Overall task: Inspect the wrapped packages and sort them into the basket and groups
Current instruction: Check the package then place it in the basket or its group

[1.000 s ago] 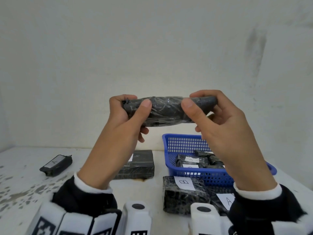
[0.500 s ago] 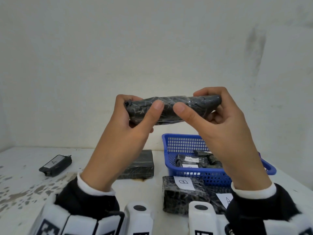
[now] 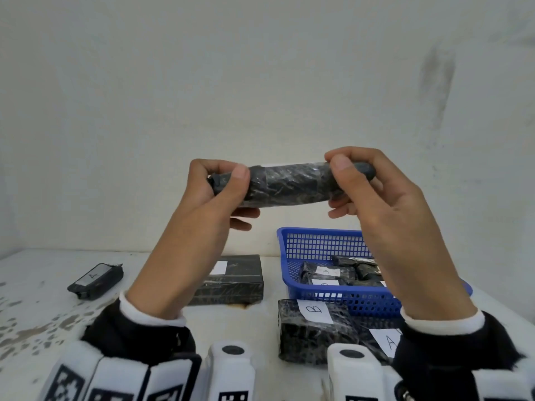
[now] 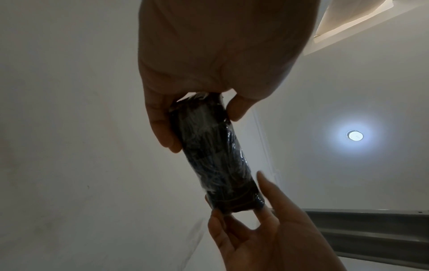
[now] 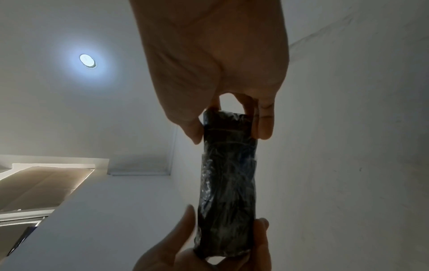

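While it is being inspected, the package (image 3: pixel 289 183) is being pinched at its ends by left hand (image 3: pixel 214 195) and right hand (image 3: pixel 376 204). Its film is probably being found slippery, so end grips are being favoured.

"B" label on the front package (image 3: pixel 315 331); "A" labels on its neighbour (image 3: pixel 389 341) and the left package (image 3: pixel 95 280)

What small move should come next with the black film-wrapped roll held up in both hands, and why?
Probably roll the black film-wrapped roll a little further between the left hand and right hand. A white edge shows only at its top rim, so no letter is readable yet to choose between the blue plastic basket and the table groups.
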Action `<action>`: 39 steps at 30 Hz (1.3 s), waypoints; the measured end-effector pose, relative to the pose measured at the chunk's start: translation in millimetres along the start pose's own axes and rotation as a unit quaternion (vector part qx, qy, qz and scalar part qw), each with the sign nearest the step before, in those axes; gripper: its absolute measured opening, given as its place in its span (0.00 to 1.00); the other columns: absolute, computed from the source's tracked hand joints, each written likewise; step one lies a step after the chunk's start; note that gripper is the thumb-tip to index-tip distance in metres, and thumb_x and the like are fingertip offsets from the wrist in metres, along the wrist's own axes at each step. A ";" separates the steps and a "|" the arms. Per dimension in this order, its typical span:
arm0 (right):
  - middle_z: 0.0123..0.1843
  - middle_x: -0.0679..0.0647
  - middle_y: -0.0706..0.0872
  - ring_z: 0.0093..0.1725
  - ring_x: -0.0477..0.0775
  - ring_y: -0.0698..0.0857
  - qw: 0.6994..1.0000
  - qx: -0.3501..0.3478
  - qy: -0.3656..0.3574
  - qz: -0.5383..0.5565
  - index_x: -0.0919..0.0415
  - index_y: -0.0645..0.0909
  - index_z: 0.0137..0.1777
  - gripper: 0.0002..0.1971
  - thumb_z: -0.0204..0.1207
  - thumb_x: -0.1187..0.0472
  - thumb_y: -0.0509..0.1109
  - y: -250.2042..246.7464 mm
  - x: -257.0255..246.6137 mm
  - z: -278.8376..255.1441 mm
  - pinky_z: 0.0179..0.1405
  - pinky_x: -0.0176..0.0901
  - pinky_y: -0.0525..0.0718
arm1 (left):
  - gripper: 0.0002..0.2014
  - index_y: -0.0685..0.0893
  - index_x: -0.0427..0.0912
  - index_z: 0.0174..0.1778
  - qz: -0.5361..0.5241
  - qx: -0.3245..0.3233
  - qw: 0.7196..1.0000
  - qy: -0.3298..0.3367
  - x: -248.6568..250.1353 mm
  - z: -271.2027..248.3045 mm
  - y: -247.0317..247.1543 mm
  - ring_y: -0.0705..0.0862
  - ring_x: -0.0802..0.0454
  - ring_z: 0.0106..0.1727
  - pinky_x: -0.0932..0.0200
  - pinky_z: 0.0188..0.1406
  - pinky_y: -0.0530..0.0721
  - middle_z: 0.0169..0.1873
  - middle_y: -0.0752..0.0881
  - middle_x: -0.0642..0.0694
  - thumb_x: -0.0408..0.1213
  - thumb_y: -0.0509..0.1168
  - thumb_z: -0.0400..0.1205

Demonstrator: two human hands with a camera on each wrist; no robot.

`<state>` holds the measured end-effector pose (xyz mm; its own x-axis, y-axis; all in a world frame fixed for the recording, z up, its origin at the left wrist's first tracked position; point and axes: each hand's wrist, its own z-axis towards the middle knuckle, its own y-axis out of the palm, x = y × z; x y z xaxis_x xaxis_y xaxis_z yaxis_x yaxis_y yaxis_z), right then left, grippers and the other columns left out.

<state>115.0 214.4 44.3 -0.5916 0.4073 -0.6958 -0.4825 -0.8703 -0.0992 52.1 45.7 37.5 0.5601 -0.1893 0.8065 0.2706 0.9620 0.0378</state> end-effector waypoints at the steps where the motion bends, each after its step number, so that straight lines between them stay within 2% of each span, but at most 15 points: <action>1: 0.41 0.52 0.87 0.42 0.64 0.83 1.000 0.001 0.001 -0.005 0.46 0.85 0.50 0.12 0.72 0.42 0.69 0.9 -0.8 -0.9 0.43 0.52 0.90 | 0.21 0.76 0.47 0.53 0.006 -0.001 1.000 0.000 1.3 -1.5 0.8 0.90 0.48 0.42 0.52 0.43 0.84 0.42 0.90 0.49 0.56 0.64 0.71; 3: 0.41 0.59 0.85 0.43 0.70 0.80 1.000 0.001 -0.003 -0.013 0.45 0.85 0.49 0.09 0.74 0.43 0.71 2.1 -2.2 -2.2 0.44 0.64 0.86 | 0.25 0.76 0.45 0.56 0.010 0.003 1.000 -0.002 3.2 -4.0 1.9 0.89 0.49 0.37 0.55 0.35 0.82 0.41 0.90 0.49 0.56 0.65 0.69; 5: 0.39 0.55 0.86 0.43 0.68 0.81 1.000 0.003 -0.004 -0.013 0.46 0.84 0.49 0.10 0.73 0.43 0.72 2.2 -2.5 -2.8 0.44 0.62 0.87 | 0.29 0.77 0.44 0.60 0.010 0.007 1.000 -0.014 3.6 -4.9 3.0 0.88 0.50 0.35 0.57 0.31 0.79 0.40 0.91 0.49 0.57 0.66 0.67; 8: 0.37 0.45 0.86 0.42 0.63 0.82 1.000 0.004 -0.008 -0.007 0.45 0.83 0.49 0.12 0.68 0.42 0.73 1.6 -2.2 -2.4 0.41 0.46 0.87 | 0.32 0.78 0.47 0.62 0.020 0.015 0.999 -0.027 2.8 -4.3 4.3 0.87 0.48 0.36 0.51 0.37 0.81 0.37 0.92 0.50 0.60 0.71 0.67; 11: 0.38 0.42 0.86 0.38 0.56 0.83 1.000 0.007 -0.014 -0.002 0.44 0.83 0.49 0.17 0.63 0.39 0.75 1.6 -1.2 -1.7 0.38 0.41 0.86 | 0.32 0.81 0.45 0.62 0.018 0.020 0.999 -0.031 3.1 -4.2 6.3 0.90 0.48 0.39 0.45 0.50 0.87 0.41 0.92 0.47 0.60 0.75 0.68; 15: 0.49 0.44 0.89 0.44 0.40 0.88 1.000 -0.005 -0.015 0.007 0.45 0.82 0.56 0.22 0.61 0.44 0.79 -1.5 2.5 -0.9 0.43 0.30 0.85 | 0.35 0.81 0.53 0.62 0.038 0.024 0.998 -0.035 1.3 -4.7 4.5 0.92 0.52 0.46 0.51 0.60 0.84 0.50 0.91 0.50 0.59 0.81 0.60; 17: 0.57 0.44 0.89 0.51 0.38 0.90 1.000 0.000 0.004 0.007 0.41 0.79 0.65 0.32 0.57 0.43 0.80 -3.9 6.4 0.6 0.49 0.31 0.86 | 0.40 0.76 0.60 0.69 0.062 0.026 0.997 -0.027 1.4 -4.6 2.8 0.89 0.58 0.53 0.60 0.57 0.82 0.56 0.89 0.53 0.60 0.81 0.60; 19: 0.62 0.43 0.89 0.56 0.40 0.90 1.000 -0.005 0.021 -0.008 0.36 0.74 0.72 0.40 0.55 0.41 0.80 -4.4 7.8 1.1 0.56 0.35 0.86 | 0.45 0.71 0.60 0.75 0.077 0.033 0.996 -0.013 2.5 -4.6 1.2 0.87 0.61 0.57 0.61 0.60 0.80 0.60 0.86 0.58 0.58 0.77 0.60; 21: 0.66 0.40 0.87 0.52 0.41 0.91 0.999 -0.023 0.031 -0.019 0.33 0.71 0.75 0.43 0.56 0.40 0.80 -2.5 6.2 0.2 0.54 0.36 0.88 | 0.42 0.71 0.58 0.74 0.076 0.030 0.997 0.006 1.6 -3.3 -0.7 0.89 0.57 0.53 0.58 0.61 0.83 0.61 0.85 0.59 0.52 0.76 0.62; 23: 0.67 0.36 0.85 0.46 0.41 0.92 0.999 -0.031 0.037 -0.015 0.31 0.71 0.75 0.42 0.57 0.40 0.79 -0.9 3.9 -1.1 0.49 0.35 0.89 | 0.39 0.71 0.59 0.72 0.074 0.017 0.997 0.008 1.0 -3.0 -2.1 0.91 0.54 0.49 0.54 0.60 0.85 0.59 0.86 0.59 0.46 0.82 0.66; 25: 0.66 0.33 0.84 0.47 0.42 0.91 0.999 -0.020 0.033 -0.019 0.31 0.71 0.75 0.43 0.56 0.39 0.79 -0.7 2.8 -1.4 0.50 0.38 0.88 | 0.39 0.71 0.62 0.70 0.069 0.000 0.998 -0.001 -1.4 -1.9 -3.4 0.91 0.54 0.51 0.53 0.61 0.84 0.56 0.88 0.59 0.49 0.81 0.65; 29: 0.64 0.35 0.86 0.55 0.44 0.90 0.999 -0.009 0.034 -0.029 0.31 0.69 0.75 0.46 0.52 0.34 0.78 0.0 0.6 -1.8 0.58 0.47 0.89 | 0.34 0.70 0.61 0.66 0.041 -0.009 0.999 -0.002 1.8 -4.0 -0.1 0.92 0.54 0.44 0.57 0.52 0.86 0.48 0.92 0.51 0.50 0.74 0.64; 33: 0.59 0.42 0.89 0.53 0.41 0.91 0.999 -0.011 0.026 -0.027 0.31 0.70 0.70 0.41 0.53 0.36 0.80 2.8 0.9 -2.0 0.54 0.41 0.89 | 0.33 0.68 0.58 0.67 0.026 -0.007 1.000 0.009 1.0 -4.4 3.2 0.91 0.53 0.37 0.61 0.35 0.89 0.40 0.92 0.51 0.46 0.74 0.68; 35: 0.58 0.41 0.89 0.52 0.40 0.91 0.999 -0.006 0.022 -0.023 0.31 0.70 0.69 0.39 0.55 0.37 0.80 3.8 1.4 -2.2 0.52 0.36 0.87 | 0.32 0.68 0.55 0.69 0.027 -0.001 1.000 0.009 0.1 -4.2 3.3 0.90 0.54 0.35 0.60 0.33 0.88 0.39 0.91 0.51 0.44 0.74 0.70; 39: 0.57 0.40 0.89 0.51 0.40 0.91 0.999 -0.007 0.021 -0.031 0.30 0.72 0.68 0.36 0.57 0.37 0.78 2.9 -0.3 -2.8 0.48 0.36 0.88 | 0.35 0.73 0.50 0.67 0.015 0.008 1.000 0.009 0.0 -4.5 3.2 0.87 0.54 0.34 0.54 0.35 0.85 0.40 0.89 0.50 0.52 0.73 0.62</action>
<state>115.6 211.0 42.2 -0.5326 0.4486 -0.7177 -0.5078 -0.8478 -0.1531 56.5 47.9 34.9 0.5816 -0.1640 0.7968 0.2417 0.9701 0.0233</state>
